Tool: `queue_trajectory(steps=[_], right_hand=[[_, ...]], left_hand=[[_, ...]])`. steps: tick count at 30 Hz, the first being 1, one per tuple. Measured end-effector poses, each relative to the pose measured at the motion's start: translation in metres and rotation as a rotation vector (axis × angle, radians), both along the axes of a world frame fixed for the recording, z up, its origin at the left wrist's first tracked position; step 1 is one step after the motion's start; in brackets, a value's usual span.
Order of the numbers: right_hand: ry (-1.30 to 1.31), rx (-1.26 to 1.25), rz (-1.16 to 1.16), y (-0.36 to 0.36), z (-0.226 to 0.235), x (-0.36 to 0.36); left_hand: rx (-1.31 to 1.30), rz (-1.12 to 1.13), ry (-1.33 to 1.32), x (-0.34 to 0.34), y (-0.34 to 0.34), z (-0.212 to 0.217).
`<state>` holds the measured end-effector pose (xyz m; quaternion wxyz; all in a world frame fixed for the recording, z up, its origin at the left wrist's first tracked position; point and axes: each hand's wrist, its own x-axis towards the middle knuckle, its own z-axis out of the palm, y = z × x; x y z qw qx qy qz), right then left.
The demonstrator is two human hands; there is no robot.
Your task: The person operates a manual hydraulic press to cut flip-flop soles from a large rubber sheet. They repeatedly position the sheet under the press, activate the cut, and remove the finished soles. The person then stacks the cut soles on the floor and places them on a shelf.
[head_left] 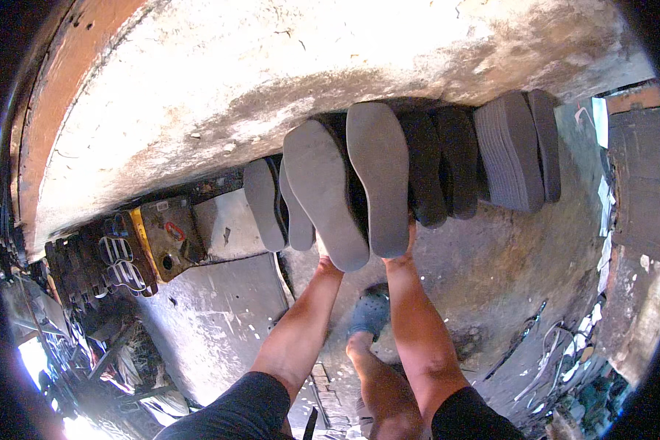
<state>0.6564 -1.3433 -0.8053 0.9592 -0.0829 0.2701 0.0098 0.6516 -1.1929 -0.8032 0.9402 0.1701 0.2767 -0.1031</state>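
Two grey foot-shaped shoe soles are held side by side before a row of others. My left hand (320, 250) is behind the lower part of the left sole (323, 191), which tilts with its top to the left. My right hand (411, 243) is behind the more upright right sole (378, 176). The soles hide most of both hands and their fingers. To the left lean a grey sole (262, 205) and a narrower one (299, 220). Black soles (422, 172) stand to the right, then a thick ridged grey sole (507, 154) with another beside it.
A stained pale wall (235, 81) rises behind the row. At left are a worn box with a yellow edge (145, 242), striped slippers (117, 253) and dark stacked pieces (73, 268). My foot in a blue clog (371, 312) is below; scraps (557, 359) lie at lower right.
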Motion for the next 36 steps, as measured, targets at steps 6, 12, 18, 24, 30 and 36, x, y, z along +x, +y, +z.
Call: queue_trajectory(steps=[6,12,18,24,30,36], right_hand=[[0.136,-0.101,-0.207,-0.008,-0.057,-0.008],[0.175,0.006,-0.088,0.024,0.009,-0.004],[0.653,-0.241,-0.079,0.047,0.100,-0.020],[0.239,0.012,-0.260,0.054,0.127,-0.001],[0.012,-0.044,-0.277,0.075,0.161,0.020],[0.454,-0.032,-0.078,0.073,0.157,-0.007]], left_hand=[[0.063,-0.184,-0.266,0.008,0.001,-0.025],[0.257,-0.169,-0.285,0.005,0.037,-0.014],[0.440,-0.125,0.081,0.028,0.036,0.112],[1.000,-0.304,-0.074,0.083,0.006,0.169],[1.032,-0.272,-0.117,0.084,0.009,0.150],[1.130,-0.507,0.030,0.065,0.048,0.157]])
